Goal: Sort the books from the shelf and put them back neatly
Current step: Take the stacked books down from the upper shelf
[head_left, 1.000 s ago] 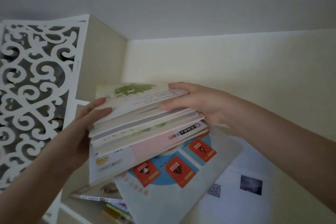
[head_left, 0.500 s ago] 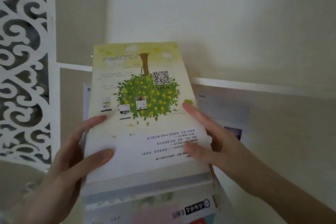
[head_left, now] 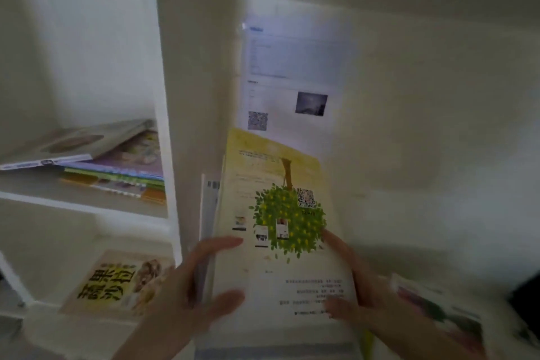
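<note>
I hold a stack of books (head_left: 280,242) in front of me; its top cover is pale yellow with a green tree and a QR code. My left hand (head_left: 190,295) grips the stack's left edge, thumb on the cover. My right hand (head_left: 359,295) grips the right edge, thumb on the printed text. On the white shelf (head_left: 84,202) at the left lies a slanted pile of books (head_left: 111,161). Lower left lies a book with large black characters (head_left: 117,283).
A white upright panel (head_left: 187,67) divides the shelf from the wall. A printed sheet with a photo and a QR code (head_left: 292,79) hangs on the wall behind the stack. Another book (head_left: 438,310) lies at the lower right. The frame is blurred.
The stack has come down from the top of the shelf, both hands still holding it. The view has swung down, so the left shelf's books and the lower book now show.
</note>
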Demonstrator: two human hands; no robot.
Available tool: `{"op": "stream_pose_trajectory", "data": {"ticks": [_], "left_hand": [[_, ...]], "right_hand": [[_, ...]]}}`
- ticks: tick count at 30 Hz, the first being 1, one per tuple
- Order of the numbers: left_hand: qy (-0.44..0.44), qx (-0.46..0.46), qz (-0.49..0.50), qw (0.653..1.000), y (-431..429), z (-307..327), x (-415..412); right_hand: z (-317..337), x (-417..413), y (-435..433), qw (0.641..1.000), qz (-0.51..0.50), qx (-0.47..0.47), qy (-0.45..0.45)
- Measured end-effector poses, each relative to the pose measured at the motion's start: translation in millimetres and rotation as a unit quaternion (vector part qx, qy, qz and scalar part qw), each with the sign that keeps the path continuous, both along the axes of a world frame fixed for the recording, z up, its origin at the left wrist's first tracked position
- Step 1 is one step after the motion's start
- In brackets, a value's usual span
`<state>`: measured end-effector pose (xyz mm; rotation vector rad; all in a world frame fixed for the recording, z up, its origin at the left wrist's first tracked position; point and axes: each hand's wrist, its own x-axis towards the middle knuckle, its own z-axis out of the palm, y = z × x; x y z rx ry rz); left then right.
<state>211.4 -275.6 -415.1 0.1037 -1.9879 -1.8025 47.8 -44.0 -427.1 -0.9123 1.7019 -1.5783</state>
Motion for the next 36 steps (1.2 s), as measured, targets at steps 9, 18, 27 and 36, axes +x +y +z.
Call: {"op": "stream_pose_trajectory", "data": {"ticks": [9,18,27,36], "left_hand": [[-0.181,0.081,-0.147,0.969,-13,-114,-121],[-0.329,-0.129,-0.131,0.926,-12,-224,-141],[-0.237,-0.076,-0.084,0.965,-17,-135,-136],[0.086,-0.086,-0.025,0.992,-38,114,-91]], "right_hand": [[-130,-50,22,0.976,-0.108,0.039,-0.184],[-194,-58,5,0.926,-0.136,0.351,-0.013],[-112,-72,-15,0.935,-0.189,0.29,0.078],[140,-24,-85,0.932,-0.097,-0.032,0.347]]}}
